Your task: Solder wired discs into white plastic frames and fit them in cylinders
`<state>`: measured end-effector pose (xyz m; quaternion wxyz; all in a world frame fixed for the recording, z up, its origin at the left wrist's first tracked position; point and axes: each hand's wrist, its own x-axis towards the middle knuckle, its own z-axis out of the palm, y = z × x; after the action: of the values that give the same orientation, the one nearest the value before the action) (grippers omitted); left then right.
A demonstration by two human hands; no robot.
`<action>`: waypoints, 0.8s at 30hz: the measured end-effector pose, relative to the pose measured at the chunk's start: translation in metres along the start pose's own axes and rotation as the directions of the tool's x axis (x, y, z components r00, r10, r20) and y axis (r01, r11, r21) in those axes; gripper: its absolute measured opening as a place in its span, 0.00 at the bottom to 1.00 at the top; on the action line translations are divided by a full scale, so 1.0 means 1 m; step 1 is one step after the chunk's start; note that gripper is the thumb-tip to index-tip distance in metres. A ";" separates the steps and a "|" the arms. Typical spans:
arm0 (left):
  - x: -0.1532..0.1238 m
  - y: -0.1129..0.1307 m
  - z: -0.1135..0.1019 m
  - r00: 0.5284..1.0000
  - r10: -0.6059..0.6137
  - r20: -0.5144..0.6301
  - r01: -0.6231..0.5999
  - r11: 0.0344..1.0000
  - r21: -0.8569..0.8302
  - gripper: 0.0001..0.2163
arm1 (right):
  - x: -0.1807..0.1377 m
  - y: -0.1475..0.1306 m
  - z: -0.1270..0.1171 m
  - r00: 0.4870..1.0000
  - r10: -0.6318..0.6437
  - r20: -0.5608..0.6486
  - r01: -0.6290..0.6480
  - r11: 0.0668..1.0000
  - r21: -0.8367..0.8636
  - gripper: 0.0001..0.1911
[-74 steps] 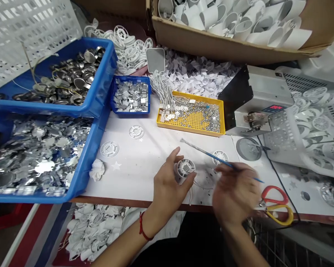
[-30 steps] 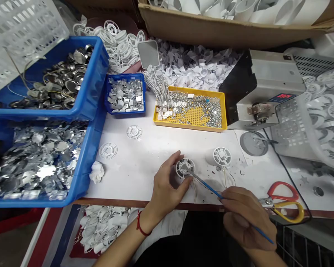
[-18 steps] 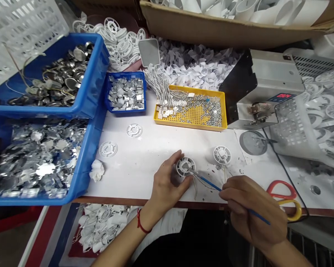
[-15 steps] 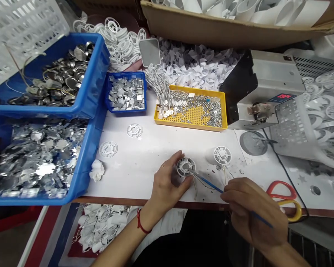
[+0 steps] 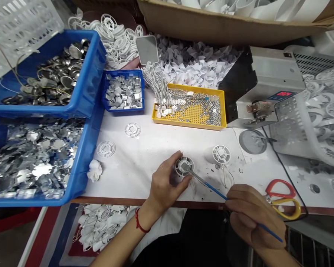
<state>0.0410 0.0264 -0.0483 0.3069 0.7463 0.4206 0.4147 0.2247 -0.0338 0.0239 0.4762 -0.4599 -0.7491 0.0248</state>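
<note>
My left hand [image 5: 164, 182] is closed around a small white round plastic part [image 5: 184, 165] with thin wires trailing from it, held on the white table [image 5: 156, 148]. A thin blue brush [image 5: 211, 187] is pinched in my right hand [image 5: 250, 217], and its tip rests on the top of that part. A second white round part [image 5: 221, 153] with wires stands just to the right.
Blue bins hold metal discs [image 5: 52, 74], foil pieces [image 5: 30, 159] and small metal tabs [image 5: 124, 91]. A yellow tray [image 5: 190, 124] holds small metal bits. A grey machine [image 5: 264, 85], red-and-yellow scissors [image 5: 285, 198], two flat white discs [image 5: 105, 148] and a paper wad [image 5: 94, 170] lie around.
My right hand brought the brush from above the table down onto the round part, then slid back toward me. My left hand has kept hold of the part.
</note>
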 end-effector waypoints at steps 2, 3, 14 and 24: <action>0.000 0.000 0.000 1.000 0.009 -0.001 -0.009 1.000 0.004 0.31 | -0.005 0.001 0.001 0.998 -0.031 -0.046 0.031 1.000 -0.001 0.10; 0.000 0.000 0.000 1.000 0.011 -0.002 -0.011 1.000 0.006 0.31 | -0.008 0.002 0.002 0.998 -0.034 -0.045 0.034 0.999 -0.007 0.09; -0.001 -0.001 0.000 1.000 0.028 -0.013 -0.027 1.000 0.009 0.31 | -0.028 0.003 0.003 0.994 -0.075 -0.077 0.073 0.997 -0.031 0.07; -0.001 -0.011 -0.013 1.000 -0.009 -0.026 0.010 0.998 0.068 0.33 | -0.022 0.031 0.004 0.674 0.103 -0.731 -0.152 0.988 -0.001 0.13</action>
<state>0.0254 0.0325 -0.0517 0.2778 0.7489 0.4419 0.4082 0.2456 -0.0297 -0.0078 0.7174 -0.4971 -0.4645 -0.1499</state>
